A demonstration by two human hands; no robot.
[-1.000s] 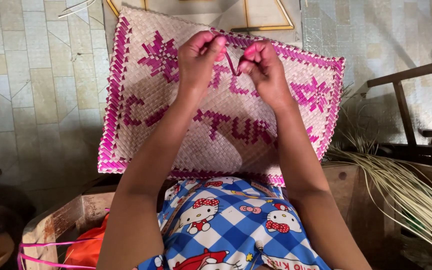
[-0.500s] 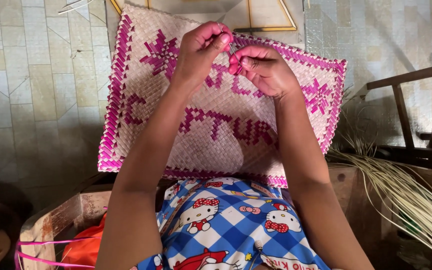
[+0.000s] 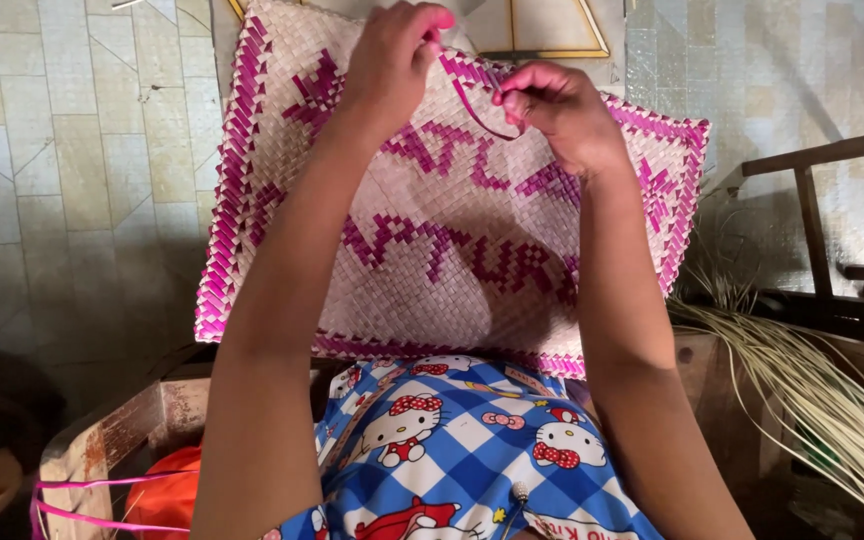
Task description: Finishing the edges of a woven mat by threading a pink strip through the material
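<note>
A flat woven straw mat with a pink border and pink patterning [image 3: 432, 250] leans against the person's lap, filling the centre of the view. At its 12 o'clock edge, the left hand [image 3: 392, 60] and the right hand [image 3: 562, 115] each have their fingers pinched together on a thin pink strip [image 3: 477, 112] looping between them. A bundle of pale straw strands [image 3: 812, 390] lies at 4 o'clock, and a blue checked cartoon-print cloth [image 3: 452, 450] covers the lap at 6 o'clock.

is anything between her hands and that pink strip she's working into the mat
Nothing visible. The left hand and right hand each pinch an end of the pink strip, which loops between them just above the top edge of the woven mat. Only the fingers themselves cover parts of the strip.
</note>
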